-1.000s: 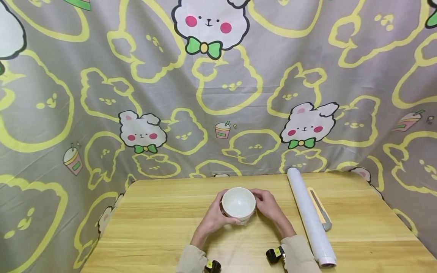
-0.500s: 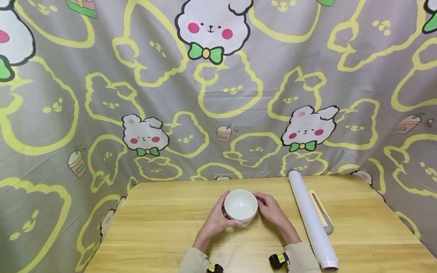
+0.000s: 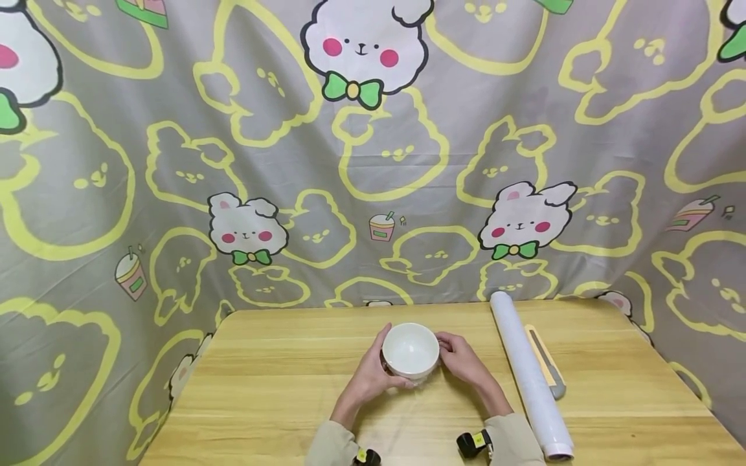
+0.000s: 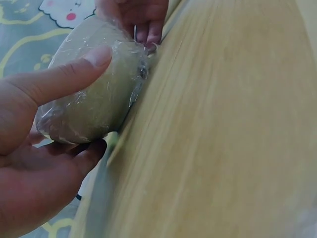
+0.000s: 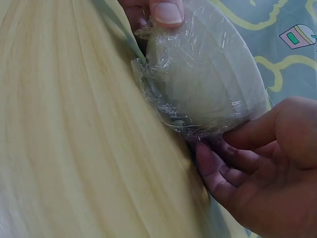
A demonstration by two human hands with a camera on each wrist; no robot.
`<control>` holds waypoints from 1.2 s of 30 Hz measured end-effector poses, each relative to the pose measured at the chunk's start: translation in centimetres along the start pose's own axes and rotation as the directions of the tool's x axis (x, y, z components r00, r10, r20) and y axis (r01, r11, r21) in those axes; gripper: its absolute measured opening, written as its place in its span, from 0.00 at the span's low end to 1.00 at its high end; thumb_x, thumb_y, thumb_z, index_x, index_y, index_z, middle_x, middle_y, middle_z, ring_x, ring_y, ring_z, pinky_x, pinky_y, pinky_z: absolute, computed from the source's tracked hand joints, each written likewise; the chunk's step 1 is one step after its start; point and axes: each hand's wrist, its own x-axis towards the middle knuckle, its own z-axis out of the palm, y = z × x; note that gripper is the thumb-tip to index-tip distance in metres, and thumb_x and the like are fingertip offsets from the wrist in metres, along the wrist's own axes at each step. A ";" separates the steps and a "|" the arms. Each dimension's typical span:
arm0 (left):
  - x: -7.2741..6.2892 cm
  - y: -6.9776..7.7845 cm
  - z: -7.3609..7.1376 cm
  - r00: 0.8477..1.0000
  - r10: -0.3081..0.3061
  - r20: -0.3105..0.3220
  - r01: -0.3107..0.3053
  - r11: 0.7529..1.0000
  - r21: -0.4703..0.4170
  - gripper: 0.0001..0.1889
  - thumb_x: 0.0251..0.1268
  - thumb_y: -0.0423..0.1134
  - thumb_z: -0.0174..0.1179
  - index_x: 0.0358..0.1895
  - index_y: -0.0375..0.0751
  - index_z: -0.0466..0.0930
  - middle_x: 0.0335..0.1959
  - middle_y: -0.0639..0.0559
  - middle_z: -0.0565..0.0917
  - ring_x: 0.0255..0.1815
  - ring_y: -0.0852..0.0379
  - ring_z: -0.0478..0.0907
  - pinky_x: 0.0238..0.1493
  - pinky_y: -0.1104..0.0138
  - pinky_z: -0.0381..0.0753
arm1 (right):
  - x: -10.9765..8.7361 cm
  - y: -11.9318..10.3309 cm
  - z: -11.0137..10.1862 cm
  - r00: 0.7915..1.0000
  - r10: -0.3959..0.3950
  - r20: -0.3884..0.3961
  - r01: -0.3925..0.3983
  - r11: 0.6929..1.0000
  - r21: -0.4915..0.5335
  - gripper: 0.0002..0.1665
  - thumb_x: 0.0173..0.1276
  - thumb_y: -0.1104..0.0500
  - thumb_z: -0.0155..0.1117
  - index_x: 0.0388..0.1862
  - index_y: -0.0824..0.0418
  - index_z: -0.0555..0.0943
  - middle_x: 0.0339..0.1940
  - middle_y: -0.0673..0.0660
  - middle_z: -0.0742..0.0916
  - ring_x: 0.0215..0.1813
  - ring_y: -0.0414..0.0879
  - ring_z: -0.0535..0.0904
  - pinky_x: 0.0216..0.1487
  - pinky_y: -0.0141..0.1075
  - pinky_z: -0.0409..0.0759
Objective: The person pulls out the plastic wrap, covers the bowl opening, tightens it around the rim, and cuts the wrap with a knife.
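Observation:
A white bowl [image 3: 410, 349] is held upright between the two hands near the middle of the table. Clear cling film [image 5: 198, 84] clings in wrinkles to its outside and bunches along the base. My left hand [image 3: 373, 369] grips the left side, its thumb lying across the near wall and its fingers under the edge, as the left wrist view shows. On the other side, my right hand [image 3: 463, 359] has its thumb and curled fingers at the film by the bowl's lower edge, seeming to pinch it. The exact contact is partly hidden.
Right of the hands a long roll of cling film [image 3: 530, 375] lies lengthwise on the wooden table [image 3: 262, 375]. Beside it is a yellow and grey utility knife [image 3: 546, 362]. A patterned grey cloth [image 3: 326, 162] hangs around the back and sides.
The head view has shifted slightly. My right hand's fingers have moved a little nearer along the bowl's side; the left hand's grip looks the same.

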 end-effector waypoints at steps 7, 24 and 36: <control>0.0 -0.3 0.2 1.000 0.013 -0.025 -0.013 1.000 0.025 0.63 0.39 0.27 0.84 0.80 0.31 0.51 0.73 0.35 0.68 0.71 0.39 0.69 0.72 0.52 0.70 | -0.6 -0.2 -0.4 0.997 -0.001 0.078 -0.001 1.000 0.020 0.23 0.68 0.76 0.53 0.62 0.85 0.71 0.54 0.77 0.84 0.58 0.57 0.81 0.49 0.28 0.81; 0.0 -0.1 -0.3 0.999 -0.007 0.041 0.007 1.000 0.006 0.65 0.43 0.25 0.82 0.81 0.28 0.42 0.76 0.29 0.63 0.74 0.34 0.64 0.76 0.45 0.61 | -0.8 -0.7 0.0 0.995 0.091 -0.035 -0.093 0.994 -0.060 0.24 0.61 0.76 0.59 0.58 0.81 0.78 0.51 0.68 0.86 0.49 0.52 0.81 0.46 0.31 0.81; 0.0 0.9 -3.4 0.987 -0.028 0.158 0.056 0.983 -0.173 0.61 0.55 0.27 0.75 0.82 0.33 0.35 0.81 0.28 0.48 0.80 0.31 0.50 0.78 0.47 0.55 | -1.3 -3.2 -1.6 0.960 0.128 -0.250 -0.113 0.991 0.075 0.20 0.76 0.73 0.55 0.64 0.77 0.75 0.56 0.71 0.85 0.57 0.59 0.83 0.49 0.37 0.86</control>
